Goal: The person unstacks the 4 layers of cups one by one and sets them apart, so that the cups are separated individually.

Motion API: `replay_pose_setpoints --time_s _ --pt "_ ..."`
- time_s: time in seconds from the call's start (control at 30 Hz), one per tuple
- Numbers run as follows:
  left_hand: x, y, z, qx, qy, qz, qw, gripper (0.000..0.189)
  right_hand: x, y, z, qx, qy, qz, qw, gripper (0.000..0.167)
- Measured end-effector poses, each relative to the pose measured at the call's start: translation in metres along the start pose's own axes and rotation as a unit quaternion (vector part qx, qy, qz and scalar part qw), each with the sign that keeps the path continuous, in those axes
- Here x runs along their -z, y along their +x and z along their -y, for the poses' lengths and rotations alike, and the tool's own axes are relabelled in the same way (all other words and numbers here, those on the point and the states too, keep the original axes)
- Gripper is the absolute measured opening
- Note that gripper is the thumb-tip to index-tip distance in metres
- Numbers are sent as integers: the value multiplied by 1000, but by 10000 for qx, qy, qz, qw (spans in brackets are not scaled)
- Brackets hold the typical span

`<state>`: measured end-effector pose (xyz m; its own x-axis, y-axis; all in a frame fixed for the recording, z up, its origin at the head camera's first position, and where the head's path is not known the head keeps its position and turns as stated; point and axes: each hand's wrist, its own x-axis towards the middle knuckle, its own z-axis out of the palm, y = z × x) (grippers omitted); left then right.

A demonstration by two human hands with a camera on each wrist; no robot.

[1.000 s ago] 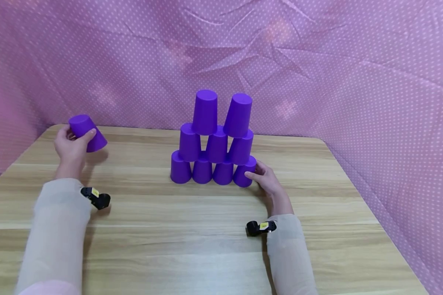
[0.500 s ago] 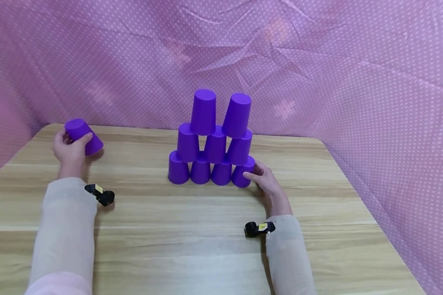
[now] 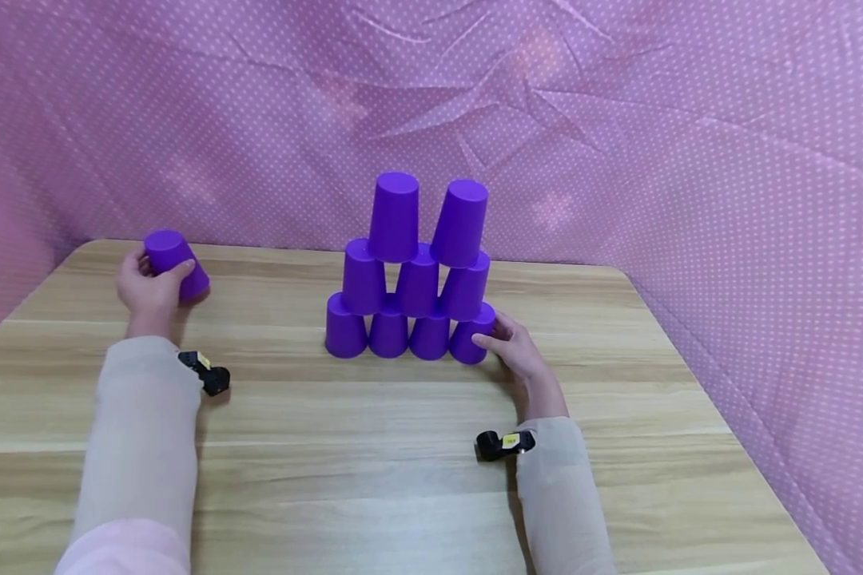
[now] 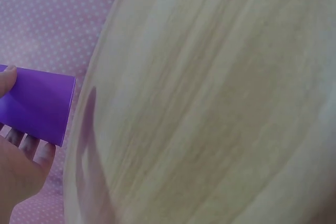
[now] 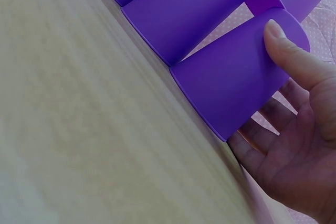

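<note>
At the far left of the table, my left hand [image 3: 147, 295] grips an upside-down purple cup [image 3: 169, 251], thumb on the near side and fingers around the back. The cup leans a little, and the left wrist view shows its rim [image 4: 67, 111] apart from the shadow on the wood. Right of centre, a pyramid of matching inverted cups has two on top, three in the middle and several below. My right hand [image 3: 519, 351] holds the bottom row's rightmost cup [image 3: 467, 342], its thumb [image 5: 289, 51] on the side and the fingers partly hidden behind.
The wood-grain table [image 3: 331, 447] reaches back to a pink dotted cloth [image 3: 259, 144] hung behind and around it. Above my right hand, the middle row's end cup [image 3: 464, 289] rests across the bottom cups. A black wrist camera [image 3: 503, 445] sits at the right cuff.
My left hand dips slightly left with its cup, then shifts right, and the cup now leans less. The right hand and the pyramid keep the same arrangement.
</note>
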<state>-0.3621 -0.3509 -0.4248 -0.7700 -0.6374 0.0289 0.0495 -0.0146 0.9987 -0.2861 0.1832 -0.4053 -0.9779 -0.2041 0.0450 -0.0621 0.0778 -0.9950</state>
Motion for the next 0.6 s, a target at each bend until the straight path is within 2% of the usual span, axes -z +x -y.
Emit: replay_pose_setpoints --time_s 0.03,0.1,0.2,0.27,0.33,0.5,0.6 --pt "-1 0 2 49 -193 35 9998 81 0 0 0 -11 -13 -12 10000 54" --pt "-2 0 4 107 -248 57 9996 82 1 0 0 -17 -44 -41 10000 54" --pt "-10 -30 -21 274 157 79 9995 77 3 0 0 -10 -54 -64 10000 54" --pt "-16 -48 -38 292 765 40 9966 73 3 0 0 -25 -79 -88 9999 54" --pt "-21 -67 -54 358 1086 34 9934 69 3 0 0 -52 -86 -107 9999 53" --pt "-22 -65 -49 355 1095 23 9933 71 2 1 0 -89 -111 -107 9998 54" --pt "-20 -58 -42 348 1223 57 9919 72 1 1 0 -119 -112 -99 9998 53"
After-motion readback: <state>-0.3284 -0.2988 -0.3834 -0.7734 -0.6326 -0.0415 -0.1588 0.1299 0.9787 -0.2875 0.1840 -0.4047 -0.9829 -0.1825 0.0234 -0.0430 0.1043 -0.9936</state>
